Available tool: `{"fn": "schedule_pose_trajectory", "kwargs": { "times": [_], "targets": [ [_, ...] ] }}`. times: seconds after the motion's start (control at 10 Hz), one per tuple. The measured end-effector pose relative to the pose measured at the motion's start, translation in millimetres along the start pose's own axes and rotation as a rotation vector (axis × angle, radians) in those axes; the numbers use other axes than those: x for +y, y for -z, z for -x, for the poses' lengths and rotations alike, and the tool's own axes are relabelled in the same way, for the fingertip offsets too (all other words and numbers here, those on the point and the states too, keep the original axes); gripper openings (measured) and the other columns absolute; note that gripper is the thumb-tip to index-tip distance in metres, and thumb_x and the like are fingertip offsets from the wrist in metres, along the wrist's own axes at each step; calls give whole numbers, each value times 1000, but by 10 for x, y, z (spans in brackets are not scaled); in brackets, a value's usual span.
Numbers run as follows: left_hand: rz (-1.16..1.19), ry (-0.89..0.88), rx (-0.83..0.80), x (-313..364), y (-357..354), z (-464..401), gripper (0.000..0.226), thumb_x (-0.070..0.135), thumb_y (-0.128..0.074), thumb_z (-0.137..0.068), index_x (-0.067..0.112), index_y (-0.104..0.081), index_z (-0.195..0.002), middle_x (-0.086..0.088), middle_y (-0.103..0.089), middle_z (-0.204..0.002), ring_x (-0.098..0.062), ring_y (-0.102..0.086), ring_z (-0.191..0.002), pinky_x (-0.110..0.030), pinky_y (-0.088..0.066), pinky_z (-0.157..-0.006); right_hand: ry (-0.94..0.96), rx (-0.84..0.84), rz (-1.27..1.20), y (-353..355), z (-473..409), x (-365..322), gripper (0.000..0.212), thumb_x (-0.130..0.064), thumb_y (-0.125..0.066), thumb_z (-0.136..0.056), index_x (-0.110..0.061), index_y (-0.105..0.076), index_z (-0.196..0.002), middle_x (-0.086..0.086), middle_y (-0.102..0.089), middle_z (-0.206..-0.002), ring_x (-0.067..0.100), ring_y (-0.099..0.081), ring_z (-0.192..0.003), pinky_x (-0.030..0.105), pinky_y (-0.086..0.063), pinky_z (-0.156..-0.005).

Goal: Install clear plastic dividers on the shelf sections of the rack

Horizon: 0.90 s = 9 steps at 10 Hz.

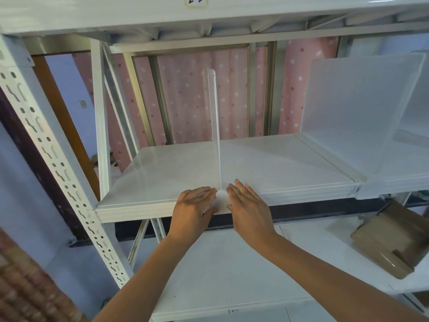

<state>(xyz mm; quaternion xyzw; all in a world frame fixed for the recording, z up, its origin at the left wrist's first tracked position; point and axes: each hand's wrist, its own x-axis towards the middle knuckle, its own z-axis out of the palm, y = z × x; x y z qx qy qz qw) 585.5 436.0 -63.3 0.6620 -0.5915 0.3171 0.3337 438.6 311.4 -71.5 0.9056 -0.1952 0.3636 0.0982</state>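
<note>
A clear plastic divider (214, 126) stands upright, edge-on to me, on the white shelf (162, 173) of the rack. Its front foot (221, 197) rests at the shelf's front edge. My left hand (193, 209) lies flat on the shelf edge just left of the foot, fingers together and touching it. My right hand (248, 205) lies flat just right of it, fingers slightly spread. Neither hand grips anything. A second, frosted divider (355, 108) stands further right on the same shelf level.
A perforated white upright (53, 159) rises at the left. A lower shelf (232, 270) holds flattened brown cardboard (392, 240) at the right. A shelf above carries a label (196, 1). A pink dotted curtain (192, 94) hangs behind the rack.
</note>
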Motion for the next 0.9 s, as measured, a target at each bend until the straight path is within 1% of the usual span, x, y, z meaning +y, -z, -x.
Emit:
{"fn": "schedule_pose_trajectory", "kwargs": {
  "times": [0.1,0.2,0.4,0.5,0.6,0.7,0.8,0.9],
  "targets": [
    [-31,15,-33,20,27,0,53,14,-100,-62,6,-80,-111,-4,-77,-111,-19,-68,-107,-38,-54,-93,12,5,-12,-3,2,24,59,-17,-88,-76,1,-67,-128,15,-66,-133,28,-57,-133,43,-45,-111],
    [-56,29,-61,33,27,12,53,14,-99,-64,6,-79,-113,-5,-77,-114,-22,-71,-109,-39,-52,-96,13,-13,-16,12,-4,29,60,-18,-86,-78,0,-65,-130,14,-66,-134,27,-56,-134,42,-41,-114],
    [-109,47,-91,122,67,43,56,18,-96,-68,5,-76,-119,-6,-74,-120,-21,-67,-117,-40,-52,-98,38,-58,-15,74,19,53,58,-25,-79,-85,0,-62,-135,14,-63,-139,27,-52,-138,43,-40,-115],
    [-146,64,-111,195,98,69,59,20,-93,-72,4,-73,-125,-9,-72,-125,-24,-65,-121,-43,-51,-102,41,-89,-27,143,16,49,58,-27,-72,-90,0,-58,-139,14,-59,-143,28,-46,-142,43,-36,-118],
    [-196,66,-148,248,115,90,61,23,-89,-76,2,-68,-129,-11,-70,-129,-27,-62,-126,-44,-48,-106,44,-162,-81,233,6,33,61,-31,-60,-97,-3,-46,-149,12,-47,-155,26,-32,-150,41,-24,-124],
    [-250,113,-230,352,200,101,64,26,-83,-80,3,-63,-137,-11,-65,-137,-28,-56,-133,-45,-42,-110,46,-224,-119,338,7,71,64,-34,-52,-100,-7,-35,-155,8,-36,-162,23,-22,-154,38,-16,-126],
    [-227,207,-293,488,302,131,67,30,-73,-90,10,-51,-150,-7,-53,-152,-24,-45,-143,-42,-34,-117,38,-253,-169,466,60,144,61,-32,-51,-100,-9,-37,-154,7,-38,-161,23,-24,-153,35,-18,-124],
    [-182,292,-355,656,458,160,72,31,-64,-96,14,-35,-160,-2,-36,-164,-21,-36,-149,-39,-31,-120,17,-288,-183,649,182,199,59,-31,-51,-100,-10,-38,-154,6,-37,-162,23,-27,-152,36,-24,-122]
  ]
}}
